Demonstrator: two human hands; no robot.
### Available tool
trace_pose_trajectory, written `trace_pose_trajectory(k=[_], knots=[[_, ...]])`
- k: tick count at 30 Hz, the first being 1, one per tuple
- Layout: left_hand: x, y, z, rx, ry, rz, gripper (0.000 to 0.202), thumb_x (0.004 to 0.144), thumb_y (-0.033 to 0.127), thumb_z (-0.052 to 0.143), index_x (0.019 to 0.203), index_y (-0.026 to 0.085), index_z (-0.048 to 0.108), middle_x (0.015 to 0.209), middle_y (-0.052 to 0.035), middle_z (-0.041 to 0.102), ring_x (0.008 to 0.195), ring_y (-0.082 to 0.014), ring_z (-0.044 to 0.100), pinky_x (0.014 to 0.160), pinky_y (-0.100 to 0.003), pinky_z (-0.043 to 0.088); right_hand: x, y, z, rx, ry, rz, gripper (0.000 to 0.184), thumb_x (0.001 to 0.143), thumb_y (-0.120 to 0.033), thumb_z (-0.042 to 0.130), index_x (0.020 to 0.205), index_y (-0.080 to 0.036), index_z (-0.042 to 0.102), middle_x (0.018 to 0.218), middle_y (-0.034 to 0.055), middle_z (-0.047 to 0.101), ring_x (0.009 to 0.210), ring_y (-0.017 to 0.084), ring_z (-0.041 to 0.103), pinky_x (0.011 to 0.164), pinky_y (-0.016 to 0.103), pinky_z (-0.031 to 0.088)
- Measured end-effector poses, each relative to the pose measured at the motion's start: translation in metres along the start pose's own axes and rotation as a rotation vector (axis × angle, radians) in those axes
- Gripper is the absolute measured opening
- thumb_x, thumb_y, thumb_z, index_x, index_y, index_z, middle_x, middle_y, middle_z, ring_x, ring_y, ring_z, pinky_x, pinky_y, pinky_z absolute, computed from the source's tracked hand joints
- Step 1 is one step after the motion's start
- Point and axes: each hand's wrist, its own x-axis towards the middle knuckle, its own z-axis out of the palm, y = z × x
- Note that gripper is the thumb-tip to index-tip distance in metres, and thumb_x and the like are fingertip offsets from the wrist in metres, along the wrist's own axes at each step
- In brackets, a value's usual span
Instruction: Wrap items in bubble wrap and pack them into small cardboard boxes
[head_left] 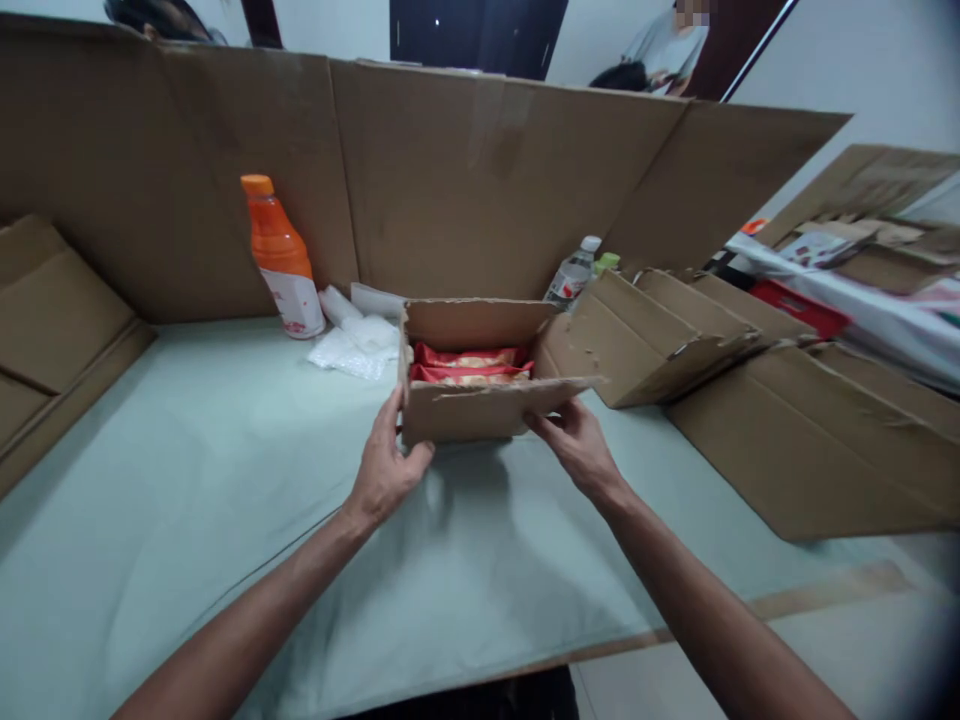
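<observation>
We are seeing a brown box [469,410] holding red packets [469,358], an orange bottle [279,252] wearing a white label, and a pale green surface [187,470].

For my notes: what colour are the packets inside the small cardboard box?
The packets in the cardboard box are red; head view shows it best.

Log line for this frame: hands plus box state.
left hand: grips cardboard box near-left corner | right hand: holds near flap | box: open, red packets inside | back-left: orange bottle
</observation>
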Motion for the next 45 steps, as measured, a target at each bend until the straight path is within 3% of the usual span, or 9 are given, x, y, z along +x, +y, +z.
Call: trace_pose_trajectory(k=[4, 7, 12, 17, 21, 28, 36, 40, 45], knots=[[-0.038, 0.001, 0.004, -0.042, -0.042, -0.049, 0.071, 0.077, 0.027, 0.066, 0.145, 0.022, 0.045, 0.144, -0.0145, 0.055, 0.130, -0.0279, 0.056, 0.106, -0.045, 0.050, -0.033, -0.004, -0.017, -0.103, 0.088, -0.035, 0.043, 0.080, -0.045, 0.071, 0.113, -0.020, 0.065, 0.110, 0.0104, 0.073, 0.097, 0.027, 0.067, 0.083, 0.041, 0.055], [-0.066, -0.002, -0.032, -0.009, 0.045, -0.133, 0.060, 0.082, 0.031, 0.066, 0.138, 0.023, 0.049, 0.137, -0.0131, 0.059, 0.116, -0.0247, 0.064, 0.098, -0.042, 0.055, -0.041, -0.015, 0.011, -0.123, -0.021, -0.069, 0.044, 0.082, -0.044, 0.068, 0.118, -0.019, 0.065, 0.111, 0.0107, 0.073, 0.087, 0.024, 0.066, 0.076, 0.039, 0.055], [-0.114, -0.005, -0.127, 0.146, 0.295, -0.243, 0.067, 0.083, 0.039, 0.070, 0.143, 0.027, 0.045, 0.137, -0.0116, 0.058, 0.105, -0.0223, 0.067, 0.089, -0.037, 0.060, -0.016, -0.044, 0.116, 0.028, -0.383, -0.143, 0.051, 0.082, -0.034, 0.064, 0.129, -0.015, 0.059, 0.121, 0.0122, 0.071, 0.094, 0.023, 0.066, 0.081, 0.037, 0.056], [-0.134, -0.004, -0.188, 0.231, 0.552, -0.251, 0.078, 0.079, 0.039, 0.071, 0.151, 0.033, 0.040, 0.151, -0.0104, 0.048, 0.133, -0.0304, 0.054, 0.100, -0.042, 0.056, 0.024, -0.084, 0.243, -0.017, -0.633, -0.315, 0.057, 0.084, -0.027, 0.066, 0.140, -0.020, 0.052, 0.138, 0.0097, 0.063, 0.118, 0.025, 0.062, 0.102, 0.040, 0.050], [-0.113, -0.015, -0.207, 0.236, 0.638, -0.234, 0.083, 0.079, 0.036, 0.070, 0.154, 0.030, 0.035, 0.155, -0.0136, 0.043, 0.144, -0.0341, 0.043, 0.110, -0.049, 0.049, 0.026, -0.096, 0.315, -0.162, -0.650, -0.261, 0.056, 0.088, -0.025, 0.063, 0.141, -0.015, 0.048, 0.141, 0.0170, 0.059, 0.127, 0.029, 0.059, 0.109, 0.044, 0.046], [-0.059, -0.049, -0.225, 0.179, 0.660, -0.161, 0.077, 0.085, 0.036, 0.066, 0.154, 0.025, 0.034, 0.158, -0.0173, 0.039, 0.148, -0.0323, 0.038, 0.118, -0.049, 0.040, 0.017, -0.092, 0.374, -0.196, -0.581, -0.360, 0.087, 0.078, -0.021, 0.063, 0.154, -0.008, 0.024, 0.164, 0.0245, 0.024, 0.151, 0.032, 0.032, 0.124, 0.044, 0.033], [0.031, -0.090, -0.262, 0.332, 0.770, -0.136, 0.074, 0.084, 0.036, 0.061, 0.151, 0.015, 0.038, 0.153, -0.0227, 0.041, 0.146, -0.0350, 0.039, 0.122, -0.054, 0.032, 0.080, -0.133, 0.455, -0.375, -0.708, -0.401, 0.069, 0.080, -0.026, 0.062, 0.142, -0.012, 0.038, 0.142, 0.0198, 0.056, 0.126, 0.031, 0.058, 0.104, 0.042, 0.050], [0.064, -0.118, -0.290, 0.354, 0.799, -0.126, 0.073, 0.084, 0.036, 0.059, 0.151, 0.015, 0.039, 0.155, -0.0214, 0.039, 0.149, -0.0340, 0.035, 0.125, -0.050, 0.029, 0.089, -0.135, 0.483, -0.411, -0.729, -0.455, 0.075, 0.080, -0.028, 0.064, 0.147, -0.008, 0.037, 0.144, 0.0224, 0.056, 0.126, 0.034, 0.058, 0.106, 0.044, 0.046], [0.074, -0.145, -0.321, 0.374, 0.784, -0.134, 0.066, 0.091, 0.038, 0.051, 0.152, 0.019, 0.038, 0.152, -0.0193, 0.044, 0.148, -0.0328, 0.038, 0.125, -0.052, 0.027, 0.093, -0.126, 0.501, -0.508, -0.761, -0.546, 0.082, 0.085, -0.038, 0.065, 0.156, -0.011, 0.032, 0.153, 0.0195, 0.049, 0.141, 0.034, 0.044, 0.115, 0.046, 0.036]])
